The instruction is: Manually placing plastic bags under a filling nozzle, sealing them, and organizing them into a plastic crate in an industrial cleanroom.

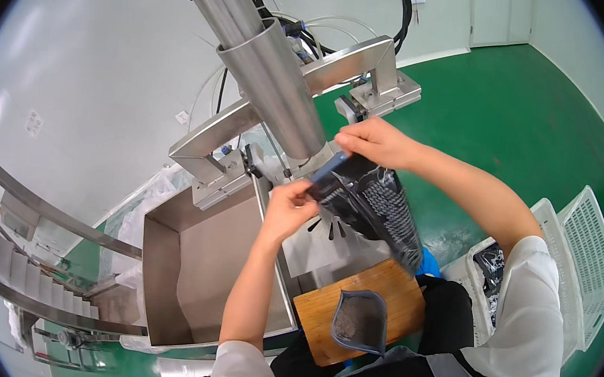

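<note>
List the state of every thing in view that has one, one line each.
Dark patterned plastic pouch: held up under the steel filling tube, mouth pulled open.
Left hand: gripping the pouch's top edge.
Right hand: gripping the pouch's other top edge.
Second dark pouch: lying flat on the wooden board.
White plastic crate: holds dark pouches.

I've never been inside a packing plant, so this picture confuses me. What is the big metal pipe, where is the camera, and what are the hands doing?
The camera sits on the person's head and looks down, so the edges bend. The steel tube is part of a machine and slants down to its open lower end. Both bare hands hold a dark pouch just below that end: the left hand grips one side of the pouch's top edge, the right hand the other. On a wooden board below lies another grey pouch. Left of it is a steel bin; a white plastic crate stands on the right.
</note>
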A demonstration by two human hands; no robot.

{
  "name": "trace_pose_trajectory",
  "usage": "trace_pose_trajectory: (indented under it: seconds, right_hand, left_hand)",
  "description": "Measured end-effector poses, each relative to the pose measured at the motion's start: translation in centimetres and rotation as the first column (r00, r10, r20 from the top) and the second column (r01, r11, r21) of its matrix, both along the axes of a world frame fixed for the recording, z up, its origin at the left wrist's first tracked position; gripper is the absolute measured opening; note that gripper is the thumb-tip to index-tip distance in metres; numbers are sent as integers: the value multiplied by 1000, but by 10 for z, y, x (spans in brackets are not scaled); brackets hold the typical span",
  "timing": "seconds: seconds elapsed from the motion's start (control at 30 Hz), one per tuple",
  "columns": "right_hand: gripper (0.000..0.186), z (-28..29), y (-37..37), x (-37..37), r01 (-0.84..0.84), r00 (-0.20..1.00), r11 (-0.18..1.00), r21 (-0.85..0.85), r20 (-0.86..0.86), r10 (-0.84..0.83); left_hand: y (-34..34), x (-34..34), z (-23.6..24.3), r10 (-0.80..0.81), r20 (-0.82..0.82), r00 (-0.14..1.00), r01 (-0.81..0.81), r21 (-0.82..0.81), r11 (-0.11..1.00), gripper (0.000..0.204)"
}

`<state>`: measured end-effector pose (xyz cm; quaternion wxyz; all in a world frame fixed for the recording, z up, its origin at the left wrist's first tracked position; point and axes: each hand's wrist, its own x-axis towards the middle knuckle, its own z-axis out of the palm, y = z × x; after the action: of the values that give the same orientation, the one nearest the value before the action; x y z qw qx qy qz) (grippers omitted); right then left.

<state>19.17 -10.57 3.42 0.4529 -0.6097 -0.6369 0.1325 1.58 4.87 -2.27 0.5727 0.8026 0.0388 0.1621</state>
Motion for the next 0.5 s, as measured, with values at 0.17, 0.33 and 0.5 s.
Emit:
trace_pose_trajectory:
  seconds: [0.17, 0.33, 0.5]
  right_hand:
    - [24, -7, 3, -5, 142, 921, 981, 134, 345, -180]
    - [36, -17, -18, -49, 349, 781, 837, 421, 363, -508]
    - [34, -57, 5, -52, 489, 757, 826, 282, 334, -562]
  left_hand:
    - [-7, 6, 14, 335, 105, 936, -349, 378, 857, 13]
    - [-10, 12, 44, 468, 226, 855, -514, 501, 697, 16]
    - [-16, 12, 54, 466, 321, 825, -561, 570, 601, 17]
